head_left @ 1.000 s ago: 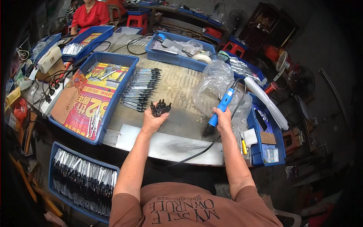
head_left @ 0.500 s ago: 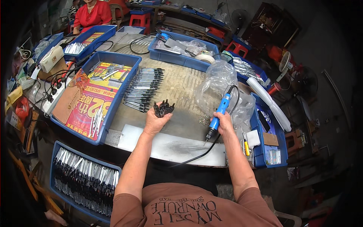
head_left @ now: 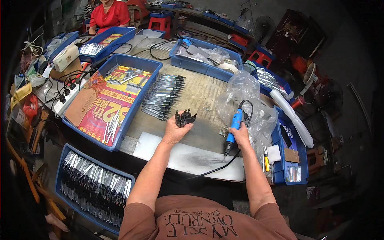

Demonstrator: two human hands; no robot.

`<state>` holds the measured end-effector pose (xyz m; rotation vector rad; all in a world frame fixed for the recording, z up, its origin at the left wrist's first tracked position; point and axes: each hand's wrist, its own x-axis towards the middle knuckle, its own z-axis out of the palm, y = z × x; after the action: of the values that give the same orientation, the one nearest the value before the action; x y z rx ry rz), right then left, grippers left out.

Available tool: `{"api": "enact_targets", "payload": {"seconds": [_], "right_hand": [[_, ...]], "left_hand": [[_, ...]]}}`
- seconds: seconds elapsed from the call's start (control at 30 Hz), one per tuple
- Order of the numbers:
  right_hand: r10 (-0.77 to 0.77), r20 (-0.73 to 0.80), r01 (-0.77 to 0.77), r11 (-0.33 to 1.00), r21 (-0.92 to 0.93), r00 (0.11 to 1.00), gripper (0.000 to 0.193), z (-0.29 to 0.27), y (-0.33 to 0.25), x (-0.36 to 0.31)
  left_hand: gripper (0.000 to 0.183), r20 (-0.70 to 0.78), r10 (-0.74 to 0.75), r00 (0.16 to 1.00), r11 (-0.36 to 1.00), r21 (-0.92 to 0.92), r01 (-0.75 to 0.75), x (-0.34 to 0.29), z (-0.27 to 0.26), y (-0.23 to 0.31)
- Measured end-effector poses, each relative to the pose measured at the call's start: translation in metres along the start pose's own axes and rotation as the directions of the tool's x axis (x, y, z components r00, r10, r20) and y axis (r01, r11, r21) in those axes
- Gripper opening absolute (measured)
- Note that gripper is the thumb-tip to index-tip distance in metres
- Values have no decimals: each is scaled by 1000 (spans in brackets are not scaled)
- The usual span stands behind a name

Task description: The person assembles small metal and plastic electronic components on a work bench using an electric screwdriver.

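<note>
The left hand clasps black parts (head_left: 185, 119) above the bench (head_left: 200, 90); the right hand (head_left: 241, 136) wraps a blue electric screwdriver (head_left: 236, 119), tilted steeper than a second ago; its tip now points toward the white board (head_left: 188, 157), apart from the parts.

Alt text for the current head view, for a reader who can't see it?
A person's left hand holds small black parts above a workbench; the right hand grips a blue corded power tool. A row of pens lies beside a blue tray.
</note>
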<state>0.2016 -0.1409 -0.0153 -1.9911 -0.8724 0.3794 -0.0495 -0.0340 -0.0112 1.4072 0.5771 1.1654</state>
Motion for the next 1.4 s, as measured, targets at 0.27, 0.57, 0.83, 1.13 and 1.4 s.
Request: {"api": "enact_targets", "payload": {"seconds": [0.27,0.57,0.83,1.13,1.4], "right_hand": [[138,56,-124,973,-193,989,72,-3,-47,-18],[-315,-54,244,821,-516,947,33,-17,-63,-27],[-767,198,783,622,-7,611,36,35,-136,-55],[-873,342,908,405,109,348,21,81,-173,-45],[-845,400,882,444,159,354,18,81,-169,-39]], "left_hand": [[33,-10,-17,1000,1000,-15,17,0,-1,0],[33,-5,34,999,998,-45,-34,0,-2,-3],[29,-10,40,999,999,-9,-40,1,2,-3],[22,-44,99,994,986,142,-92,1,2,-1],[23,-27,49,998,998,52,-48,2,2,-14]]}}
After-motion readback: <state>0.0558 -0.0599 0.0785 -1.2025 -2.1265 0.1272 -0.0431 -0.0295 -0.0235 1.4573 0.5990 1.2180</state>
